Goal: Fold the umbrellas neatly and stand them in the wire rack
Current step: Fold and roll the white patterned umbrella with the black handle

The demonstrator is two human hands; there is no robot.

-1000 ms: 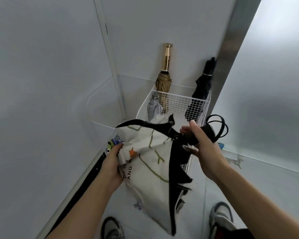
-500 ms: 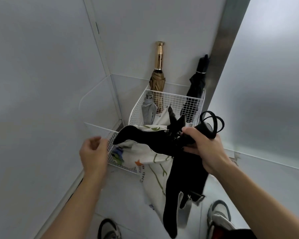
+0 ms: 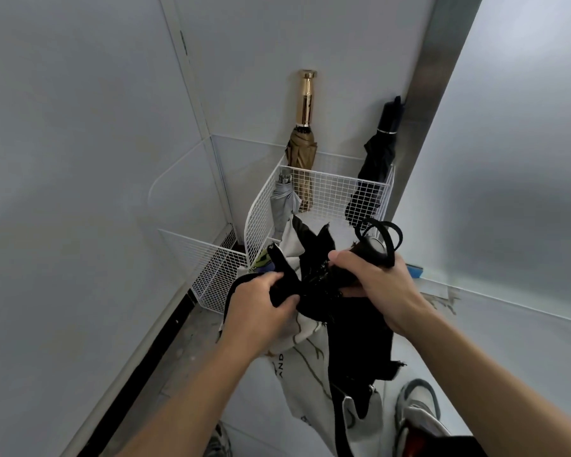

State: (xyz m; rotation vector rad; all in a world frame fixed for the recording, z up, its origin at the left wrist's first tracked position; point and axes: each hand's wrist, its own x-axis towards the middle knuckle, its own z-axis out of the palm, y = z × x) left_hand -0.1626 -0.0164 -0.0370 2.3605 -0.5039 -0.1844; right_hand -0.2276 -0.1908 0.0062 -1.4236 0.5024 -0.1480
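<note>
The left hand (image 3: 257, 313) clenched the umbrella's (image 3: 360, 341) canopy and the right hand (image 3: 381, 286) gripped its handle (image 3: 371, 252), yet loose folds hanging below the fingers (image 3: 340, 260) could slip free and snag the wire rack (image 3: 330, 174) just beyond.

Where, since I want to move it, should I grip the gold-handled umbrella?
Its gold handle, from above: it stands upright at the back of the rack, handle clear above the rim, canopy partly screened by wire.
</note>
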